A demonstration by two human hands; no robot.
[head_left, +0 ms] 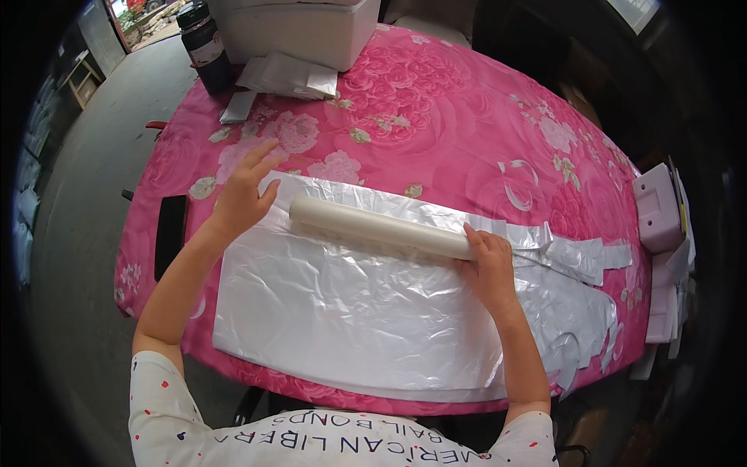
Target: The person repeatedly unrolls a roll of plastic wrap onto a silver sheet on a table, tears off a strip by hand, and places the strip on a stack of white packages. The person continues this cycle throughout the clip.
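Note:
A pale, smooth roll [381, 226] lies slantwise across a stack of thin, shiny whitish plastic bags [342, 311]. Its right end is under my right hand [490, 265], whose fingers and thumb close around it. My left hand [245, 194] is raised near the far left corner of the bags, fingers apart and holding nothing, a short way off the roll's left end. At the right, the bags end in loose handle-like strips [587, 261] that lie crumpled and folded over the cloth.
The table has a pink rose-patterned cloth [436, 117]. A dark phone-like slab [171, 233] lies at the left. Behind stand a dark bottle [206, 50], a white foam box [303, 35] and flat silvery packets [292, 75]. Pale pink containers [658, 206] line the right edge.

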